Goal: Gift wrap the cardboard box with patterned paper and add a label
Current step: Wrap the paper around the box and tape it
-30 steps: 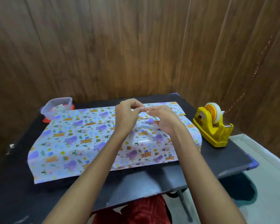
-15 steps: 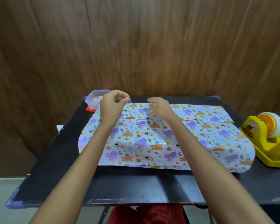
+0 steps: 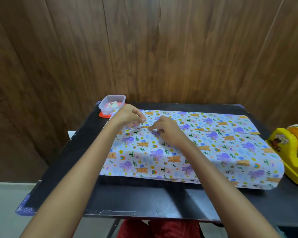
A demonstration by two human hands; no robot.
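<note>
The step in hand looks like sealing the long seam: the patterned paper is already folded over the cardboard box, which is hidden beneath it, and the overlap runs along the top. The parcel lies flat in the middle of the desk. Its long axis runs parallel to the far edge, and its right end is just beside the yellow tape dispenser at the right edge. Both hands work near the seam's left end, toward the far left corner, where a clear container stands. The left hand has its fingers curled with thumb and forefinger together, but I cannot tell what it holds. The right hand sets bent fingertips on the overlap, and whether it pinches or only presses is unclear. The next move probably calls for smoothing tape flat along the seam, then folding the open ends.
</note>
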